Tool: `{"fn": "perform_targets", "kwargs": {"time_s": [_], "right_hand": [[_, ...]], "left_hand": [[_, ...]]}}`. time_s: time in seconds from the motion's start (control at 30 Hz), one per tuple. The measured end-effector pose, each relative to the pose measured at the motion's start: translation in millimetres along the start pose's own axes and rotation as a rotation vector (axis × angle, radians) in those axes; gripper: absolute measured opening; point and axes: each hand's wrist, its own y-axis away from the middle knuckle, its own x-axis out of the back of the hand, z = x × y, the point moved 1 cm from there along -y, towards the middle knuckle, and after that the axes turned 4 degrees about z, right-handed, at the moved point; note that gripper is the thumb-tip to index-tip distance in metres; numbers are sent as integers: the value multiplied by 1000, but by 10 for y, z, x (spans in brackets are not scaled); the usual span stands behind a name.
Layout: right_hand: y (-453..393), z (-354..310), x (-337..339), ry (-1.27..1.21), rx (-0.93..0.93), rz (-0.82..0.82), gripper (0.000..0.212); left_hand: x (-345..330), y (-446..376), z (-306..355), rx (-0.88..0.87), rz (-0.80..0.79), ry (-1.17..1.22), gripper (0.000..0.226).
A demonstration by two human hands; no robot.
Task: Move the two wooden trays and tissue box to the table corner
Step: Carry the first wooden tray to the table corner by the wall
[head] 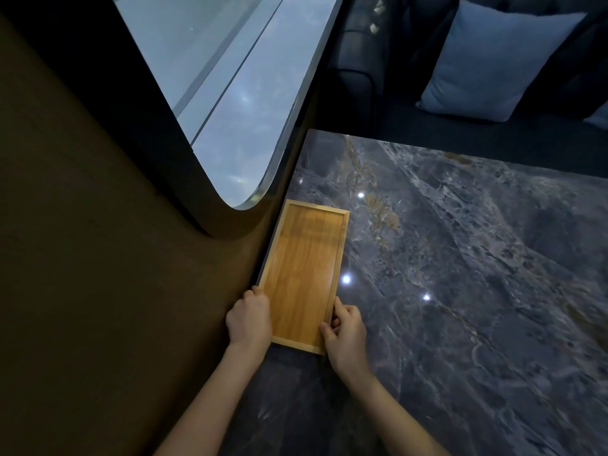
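Wooden tray (304, 274) parked along the wall-side edge of the marble table (460, 258), empty.

Left hand (248, 319) and right hand (345, 334) each pinch a long rim near its near end, probably for even steering. Only 1 tray visible, no tissue box.

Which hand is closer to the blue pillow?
Right. The right hand grips the wooden tray's right edge, on the side toward the blue pillow. The left hand grips the tray's left edge by the wall, farther away.
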Motion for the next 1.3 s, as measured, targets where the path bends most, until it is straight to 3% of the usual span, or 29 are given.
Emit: {"fn": "perform_targets", "kwargs": {"time_s": [0.5,0.7,0.87,1.07,1.3], "right_hand": [[-5,1,-12,53,30,-23,50],[-123,40,81,107,-3,-234,20],[-152,-61,479,334,37,-475,27],[-134,-13,1183,484,135,-368,26],[90,283,2341,489,141,-34,21]], "left_hand": [[124,-15,12,-55,-35,-71,22],[230,-8,109,-106,-110,-231,19],[385,-19,319,-141,-145,-367,18],[697,-43,916,-296,-73,-387,15],[760,151,2026,-531,32,-188,32]]}}
